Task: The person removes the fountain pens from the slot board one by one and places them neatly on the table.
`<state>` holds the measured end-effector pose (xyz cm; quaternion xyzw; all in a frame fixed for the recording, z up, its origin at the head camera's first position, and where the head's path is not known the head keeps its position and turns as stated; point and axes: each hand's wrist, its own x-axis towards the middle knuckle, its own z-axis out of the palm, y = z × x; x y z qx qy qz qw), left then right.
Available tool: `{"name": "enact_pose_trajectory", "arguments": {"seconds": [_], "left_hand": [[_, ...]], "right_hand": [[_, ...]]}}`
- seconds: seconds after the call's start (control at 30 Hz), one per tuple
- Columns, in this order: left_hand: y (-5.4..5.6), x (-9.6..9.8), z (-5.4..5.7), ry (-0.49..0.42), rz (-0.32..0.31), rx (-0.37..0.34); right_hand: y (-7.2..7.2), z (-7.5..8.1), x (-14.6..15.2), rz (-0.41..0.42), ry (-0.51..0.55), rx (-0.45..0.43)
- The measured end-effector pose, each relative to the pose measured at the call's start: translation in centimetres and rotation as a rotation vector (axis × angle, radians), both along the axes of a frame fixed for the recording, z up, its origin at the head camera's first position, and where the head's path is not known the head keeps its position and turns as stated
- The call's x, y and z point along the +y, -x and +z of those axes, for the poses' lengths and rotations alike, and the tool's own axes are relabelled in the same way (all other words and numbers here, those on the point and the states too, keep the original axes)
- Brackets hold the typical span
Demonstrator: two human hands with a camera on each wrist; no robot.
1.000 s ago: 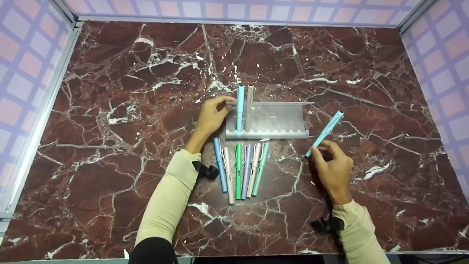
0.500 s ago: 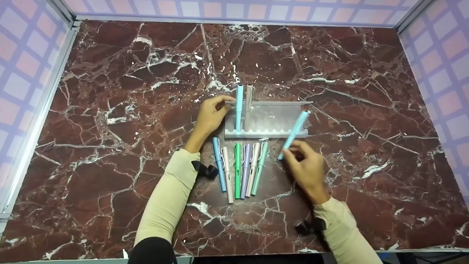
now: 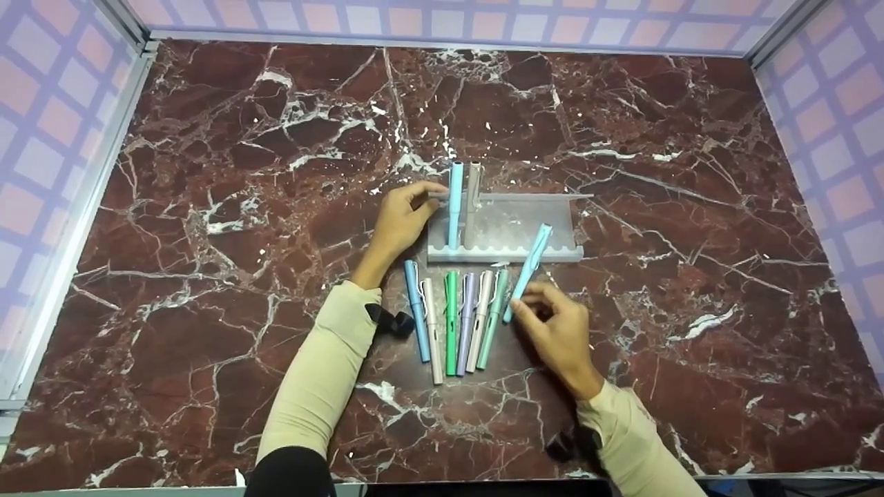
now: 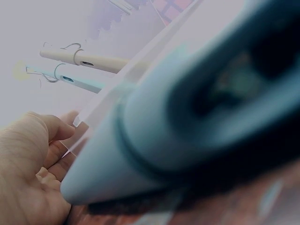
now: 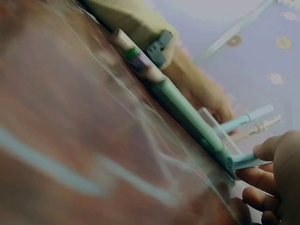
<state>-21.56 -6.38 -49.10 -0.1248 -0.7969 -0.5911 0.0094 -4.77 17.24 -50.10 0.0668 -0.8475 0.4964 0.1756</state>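
A clear pen stand (image 3: 521, 219) with a notched front lip sits mid-table in the head view. A light blue pen (image 3: 455, 207) and a grey-brown pen (image 3: 474, 185) lean in its left notches. My left hand (image 3: 402, 219) holds the stand's left edge between thumb and fingers; the left wrist view shows the thumb (image 4: 58, 129) at the clear corner. Between thumb and fingertips, my right hand (image 3: 558, 335) pinches another light blue pen (image 3: 530, 269) by its lower end. That pen slants up to the right, its cap end over the stand's front lip.
Several capped pens lie fanned in front of the stand: blue (image 3: 416, 310), pale pink (image 3: 432, 331), green (image 3: 452, 324), purple (image 3: 466, 324), pale grey-pink (image 3: 480, 321) and mint green (image 3: 492, 321). Patterned panels (image 3: 442, 21) border the marbled table (image 3: 276, 172).
My right hand has carried the light blue pen left, from beyond the stand's right side to its front lip, beside the mint green pen. The left hand stays at the stand.
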Motion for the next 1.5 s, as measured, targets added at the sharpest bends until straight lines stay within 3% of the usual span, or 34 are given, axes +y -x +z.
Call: {"name": "enact_pose_trajectory", "arguments": {"seconds": [0.3,0.47,1.07,1.23,1.37,1.5], "left_hand": [[-0.1,0.0,0.0,-0.019,-0.003,0.034],[-0.1,0.0,0.0,-0.014,-0.002,0.037],[-0.1,-0.1,0.0,0.005,0.009,0.003],[-0.2,-0.3,-0.2,-0.009,0.006,0.030],[-0.2,-0.3,-0.2,-0.007,0.005,0.038],[-0.1,-0.2,0.0,-0.008,-0.007,0.026]], "right_hand": [[-4.6,0.4,-0.9,0.004,0.052,-0.123],[-5.8,0.4,-1.4,-0.039,0.076,-0.154],[-5.8,0.4,-1.5,-0.069,0.014,-0.170],[-5.7,0.1,-1.5,-0.074,-0.007,-0.114],[-5.2,0.0,-1.3,-0.159,-0.110,-0.025],[-4.5,-0.2,-1.1,-0.264,-0.228,-0.018]]}}
